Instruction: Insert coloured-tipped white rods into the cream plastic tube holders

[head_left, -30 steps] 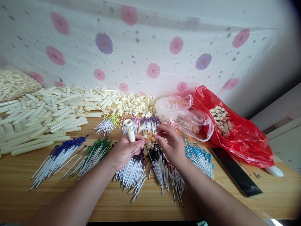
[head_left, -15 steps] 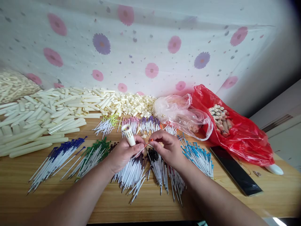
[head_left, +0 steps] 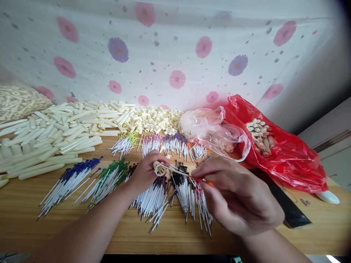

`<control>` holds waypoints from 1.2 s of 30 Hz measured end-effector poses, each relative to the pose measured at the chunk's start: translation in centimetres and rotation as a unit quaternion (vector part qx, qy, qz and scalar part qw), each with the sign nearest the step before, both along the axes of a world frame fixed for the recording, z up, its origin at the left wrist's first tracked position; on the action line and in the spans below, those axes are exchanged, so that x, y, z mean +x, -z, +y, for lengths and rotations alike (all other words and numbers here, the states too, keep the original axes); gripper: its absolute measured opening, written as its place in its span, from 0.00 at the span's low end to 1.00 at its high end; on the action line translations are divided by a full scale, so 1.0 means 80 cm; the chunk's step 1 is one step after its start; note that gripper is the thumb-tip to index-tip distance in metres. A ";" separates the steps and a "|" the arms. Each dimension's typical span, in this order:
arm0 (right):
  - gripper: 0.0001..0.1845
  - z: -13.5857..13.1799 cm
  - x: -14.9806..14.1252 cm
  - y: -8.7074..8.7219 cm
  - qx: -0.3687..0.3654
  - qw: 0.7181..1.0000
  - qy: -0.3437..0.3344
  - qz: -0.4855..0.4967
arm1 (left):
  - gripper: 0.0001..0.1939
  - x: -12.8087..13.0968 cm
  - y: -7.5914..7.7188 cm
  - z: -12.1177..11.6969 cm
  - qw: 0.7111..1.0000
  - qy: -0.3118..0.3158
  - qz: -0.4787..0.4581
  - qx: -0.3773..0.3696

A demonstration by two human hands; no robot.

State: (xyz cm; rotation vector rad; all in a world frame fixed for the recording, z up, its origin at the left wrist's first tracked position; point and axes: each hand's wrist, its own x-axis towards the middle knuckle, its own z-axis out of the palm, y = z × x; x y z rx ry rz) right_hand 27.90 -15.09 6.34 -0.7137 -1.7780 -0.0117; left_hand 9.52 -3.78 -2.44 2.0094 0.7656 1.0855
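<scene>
My left hand (head_left: pixel 145 171) is closed around a cream slotted pen barrel (head_left: pixel 159 169), whose open end faces me with coloured bits inside. Between the thumb and fingers of my right hand (head_left: pixel 238 195) is a white pen refill (head_left: pixel 178 171) with an orange end. The refill's far tip reaches the barrel's mouth; whether it is inside I cannot tell. Below my hands lie bundles of refills with dark purple (head_left: pixel 153 199), black (head_left: pixel 179 186) and red (head_left: pixel 203 208) ends. Part of the red-ended bundle is hidden by my right hand.
Blue-ended refills (head_left: pixel 71 184) and green-ended refills (head_left: pixel 109 180) lie to the left. Behind are heaped cream barrels (head_left: pixel 71 124) and short slotted parts (head_left: pixel 156 120). A clear bag (head_left: pixel 203 124), a red bag (head_left: pixel 296 157) holding filled barrels, and a black phone-like slab (head_left: pixel 294 213) are right.
My right hand has come back toward me and to the right with the orange-ended refill. My left hand has tipped the barrel from upright so that its mouth faces me.
</scene>
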 end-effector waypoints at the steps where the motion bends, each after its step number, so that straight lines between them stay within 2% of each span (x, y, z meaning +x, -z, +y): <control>1: 0.12 0.000 -0.001 -0.002 0.009 1.000 -0.001 -0.014 | 0.10 0.000 0.000 0.000 1.000 -0.002 0.003 0.003; 3: 0.09 0.001 -0.003 -0.006 0.026 0.999 -0.001 -0.026 | 0.11 0.000 0.000 0.002 1.000 -0.004 0.006 0.008; 9: 0.08 0.000 -0.006 -0.005 0.004 0.999 0.016 -0.048 | 0.08 -0.002 0.004 0.004 1.000 0.002 -0.003 0.013; 19: 0.06 0.032 -0.034 0.040 0.036 0.998 0.034 -0.033 | 0.02 -0.001 0.007 0.001 0.998 0.004 -0.002 0.056; 21: 0.05 0.036 -0.036 0.046 0.009 0.998 0.053 -0.031 | 0.05 -0.003 0.008 0.002 0.998 -0.005 0.003 0.067; 24: 0.05 0.041 -0.033 0.053 -0.032 0.995 0.093 -0.029 | 0.17 -0.008 0.005 0.002 0.997 -0.007 0.017 0.081; 27: 0.08 0.042 -0.028 0.056 -0.036 0.994 0.099 -0.032 | 0.26 -0.013 0.001 -0.001 0.995 -0.009 0.034 0.093; 32: 0.06 0.044 -0.025 0.057 -0.021 0.993 0.114 -0.031 | 0.25 -0.015 0.001 -0.003 0.992 -0.027 0.042 0.112; 36: 0.06 0.047 -0.026 0.057 -0.051 0.993 0.105 -0.008 | 0.22 -0.014 0.004 -0.001 0.985 -0.061 0.039 0.159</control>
